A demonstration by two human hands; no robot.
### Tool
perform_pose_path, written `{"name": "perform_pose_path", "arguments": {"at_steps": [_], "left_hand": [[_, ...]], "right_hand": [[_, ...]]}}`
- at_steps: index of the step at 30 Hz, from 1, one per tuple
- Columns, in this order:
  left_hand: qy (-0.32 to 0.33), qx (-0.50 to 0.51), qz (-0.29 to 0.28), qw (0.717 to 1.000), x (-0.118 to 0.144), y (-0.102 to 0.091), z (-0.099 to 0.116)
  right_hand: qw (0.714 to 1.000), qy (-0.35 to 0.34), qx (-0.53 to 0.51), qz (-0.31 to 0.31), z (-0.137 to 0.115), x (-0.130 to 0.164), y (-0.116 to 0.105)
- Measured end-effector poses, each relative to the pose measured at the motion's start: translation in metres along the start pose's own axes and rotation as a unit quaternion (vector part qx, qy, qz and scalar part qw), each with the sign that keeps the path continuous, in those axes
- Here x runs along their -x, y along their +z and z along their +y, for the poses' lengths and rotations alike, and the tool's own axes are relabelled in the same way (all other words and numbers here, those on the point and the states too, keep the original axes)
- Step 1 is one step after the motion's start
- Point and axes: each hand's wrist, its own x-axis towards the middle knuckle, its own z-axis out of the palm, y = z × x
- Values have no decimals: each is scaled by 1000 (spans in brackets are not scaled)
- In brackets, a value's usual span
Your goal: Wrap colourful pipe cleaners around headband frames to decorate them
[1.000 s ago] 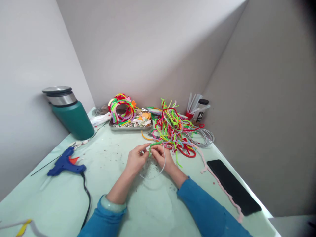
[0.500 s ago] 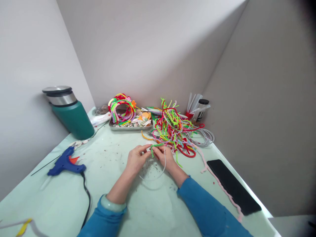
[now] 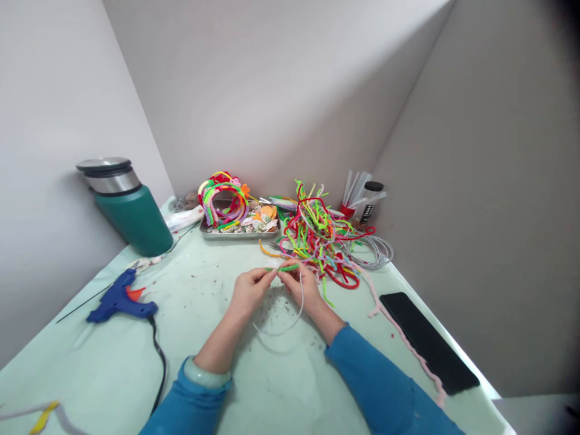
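Note:
My left hand (image 3: 248,290) and my right hand (image 3: 304,286) meet at the middle of the pale green table (image 3: 113,374), a little above its top. Both pinch a short green pipe cleaner (image 3: 284,267) that lies level between the fingertips. A thin white plastic headband (image 3: 283,323) curves down from my right hand and arcs below both hands. Just beyond the fingers spreads a tangled pile of coloured pipe cleaners (image 3: 319,238).
A blue glue gun (image 3: 120,300) with a black cord lies left. A green flask (image 3: 129,208) stands at the back left beside a metal tray (image 3: 240,229) of wrapped headbands. Grey headbands (image 3: 376,251), a cup of glue sticks (image 3: 356,196), a black phone (image 3: 428,341) and a pink pipe cleaner (image 3: 405,344) lie right.
The green pipe cleaner, bent and hanging a second ago, now lies straight and level between my fingertips. Both hands have risen slightly; the white headband hangs lower.

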Motion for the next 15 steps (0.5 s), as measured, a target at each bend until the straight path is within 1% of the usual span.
{"name": "perform_pose_path", "arguments": {"at_steps": [3,5,8,10,12,15], "left_hand": [[-25,-2,1,1000,1,-1,4],[-56,6,-7,998,0,-2,5],[-112,45,-33,992,0,-3,7],[-137,81,-54,986,1,-4,8],[-151,106,-67,981,2,-5,10],[-160,98,-67,980,3,-4,12]], "right_hand": [[1000,-6,2,-10,0,1,-1],[1000,-8,-4,-21,0,2,-1],[999,-13,-22,-42,-2,3,-1],[998,-16,-34,-59,-4,3,-1],[997,-14,-38,-73,-4,4,-1],[996,-3,-34,-77,-3,4,-1]]}}
